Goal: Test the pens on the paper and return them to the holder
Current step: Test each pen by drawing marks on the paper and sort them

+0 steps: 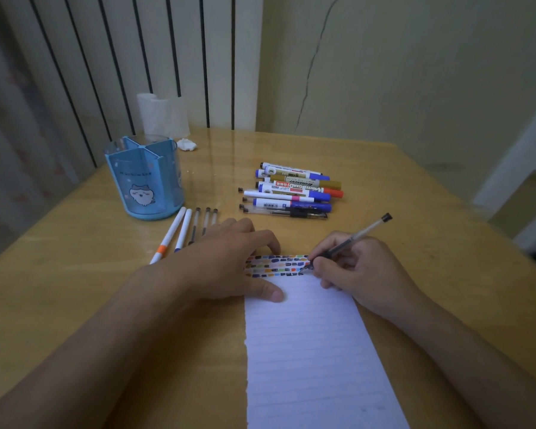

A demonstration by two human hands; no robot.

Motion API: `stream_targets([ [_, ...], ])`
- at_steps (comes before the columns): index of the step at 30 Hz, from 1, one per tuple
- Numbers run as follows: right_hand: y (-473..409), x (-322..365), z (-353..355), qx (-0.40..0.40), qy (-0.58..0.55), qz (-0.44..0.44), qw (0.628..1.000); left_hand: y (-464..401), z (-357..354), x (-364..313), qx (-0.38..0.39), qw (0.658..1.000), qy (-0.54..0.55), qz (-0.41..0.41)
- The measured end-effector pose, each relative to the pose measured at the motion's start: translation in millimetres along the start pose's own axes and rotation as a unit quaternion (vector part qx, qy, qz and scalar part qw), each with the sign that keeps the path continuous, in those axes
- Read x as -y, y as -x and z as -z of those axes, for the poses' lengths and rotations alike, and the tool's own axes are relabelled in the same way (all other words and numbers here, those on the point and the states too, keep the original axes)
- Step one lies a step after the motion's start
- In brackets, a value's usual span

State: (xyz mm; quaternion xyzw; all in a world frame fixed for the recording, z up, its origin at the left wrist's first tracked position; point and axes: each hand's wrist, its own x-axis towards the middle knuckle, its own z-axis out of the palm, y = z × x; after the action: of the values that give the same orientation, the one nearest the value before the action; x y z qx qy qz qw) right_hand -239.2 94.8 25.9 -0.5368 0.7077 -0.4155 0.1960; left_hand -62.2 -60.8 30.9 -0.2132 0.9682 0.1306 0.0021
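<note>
While left hand point(226, 261) flat on paper point(310, 351) | right hand point(353, 267) grip pinches pen point(353, 239)

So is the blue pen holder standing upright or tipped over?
Upright. The blue pen holder stands on its base on the table, its open divided top facing up.

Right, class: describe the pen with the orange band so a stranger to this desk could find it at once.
Start at the blue pen holder on the table's far left. Just in front of it a row of thin pens lies side by side, partly under the left hand. The orange-banded pen is the leftmost: a white barrel with an orange ring, while its white neighbour has a blue one.
</note>
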Motion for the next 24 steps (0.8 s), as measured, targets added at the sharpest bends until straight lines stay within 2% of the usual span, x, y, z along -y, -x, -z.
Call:
stream_targets([
  [24,-1.5,-2.3,0.9,0.001,0.010,0.005,1.000,0.1,0.7,-0.6,0.001,1.000,-0.005,0.001],
])
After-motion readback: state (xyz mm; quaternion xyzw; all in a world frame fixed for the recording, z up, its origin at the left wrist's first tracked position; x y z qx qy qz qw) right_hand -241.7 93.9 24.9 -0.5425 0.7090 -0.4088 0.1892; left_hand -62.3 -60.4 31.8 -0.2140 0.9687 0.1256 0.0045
